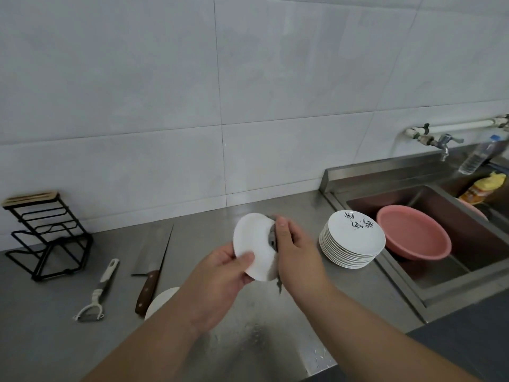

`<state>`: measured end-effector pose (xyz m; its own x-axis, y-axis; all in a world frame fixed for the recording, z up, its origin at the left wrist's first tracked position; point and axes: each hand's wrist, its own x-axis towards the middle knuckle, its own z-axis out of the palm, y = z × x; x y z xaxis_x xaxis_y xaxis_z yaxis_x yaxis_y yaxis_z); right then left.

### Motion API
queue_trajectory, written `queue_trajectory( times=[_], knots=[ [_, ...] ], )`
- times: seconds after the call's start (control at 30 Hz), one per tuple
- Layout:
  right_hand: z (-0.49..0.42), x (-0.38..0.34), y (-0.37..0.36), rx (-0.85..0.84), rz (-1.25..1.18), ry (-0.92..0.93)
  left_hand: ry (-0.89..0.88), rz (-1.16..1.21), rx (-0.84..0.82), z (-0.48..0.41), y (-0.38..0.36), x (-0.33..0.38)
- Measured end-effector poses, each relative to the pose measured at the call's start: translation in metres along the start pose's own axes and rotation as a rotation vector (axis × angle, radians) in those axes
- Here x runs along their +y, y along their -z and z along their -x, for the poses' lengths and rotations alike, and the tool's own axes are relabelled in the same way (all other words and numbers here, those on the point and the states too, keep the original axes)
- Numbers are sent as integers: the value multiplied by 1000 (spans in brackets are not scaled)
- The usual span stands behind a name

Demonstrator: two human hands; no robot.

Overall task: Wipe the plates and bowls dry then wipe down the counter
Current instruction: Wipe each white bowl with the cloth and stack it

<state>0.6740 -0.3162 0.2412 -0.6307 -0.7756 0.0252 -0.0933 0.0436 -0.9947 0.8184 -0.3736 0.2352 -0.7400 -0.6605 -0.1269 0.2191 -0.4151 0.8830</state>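
Gripping a small round white plate (254, 245) mid-frame, left hand (220, 277) pinches its rim; right hand (296, 252) clutches a grey cloth (272, 239) against it.

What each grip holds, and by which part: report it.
The left grip pinches the white plate at its lower rim, thumb on its face. The right grip holds the grey cloth against the plate's right edge.

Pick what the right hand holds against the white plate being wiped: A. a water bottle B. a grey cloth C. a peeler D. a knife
B: the right hand holds a grey cloth against the plate gripped by the left hand; the peeler and knife lie on the counter.
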Motion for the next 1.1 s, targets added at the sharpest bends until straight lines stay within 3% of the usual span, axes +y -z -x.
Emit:
queue_trajectory(
  times=[0.1,0.2,0.27,0.33,0.43,0.57,0.7,0.8,0.93,1.03,1.1],
  knots=[
    [-11,6,15,-130,240,256,70,116,34,-5,3,15],
    [-9,12,11,-90,215,294,25,105,74,-7,-2,15],
    [1,16,0,17,107,210,-30,145,114,-5,-10,3],
    [13,19,-13,108,-11,-2,-79,188,150,-3,-19,-13],
    [22,22,-21,95,-148,-304,-71,132,220,-5,-25,-34],
    [21,29,3,-108,125,-186,-56,63,295,-14,-19,-42],
    [18,42,35,-276,556,-1,17,274,317,-26,-20,-43],
    [15,58,59,-295,798,-56,72,371,294,-36,-24,-44],
    [1,68,100,-271,752,-253,138,373,271,-50,-32,-50],
    [-21,76,139,-392,708,-361,194,355,258,-59,-37,-62],
    [-33,81,157,-445,540,-468,244,336,254,-64,-42,-73]
  ],
)
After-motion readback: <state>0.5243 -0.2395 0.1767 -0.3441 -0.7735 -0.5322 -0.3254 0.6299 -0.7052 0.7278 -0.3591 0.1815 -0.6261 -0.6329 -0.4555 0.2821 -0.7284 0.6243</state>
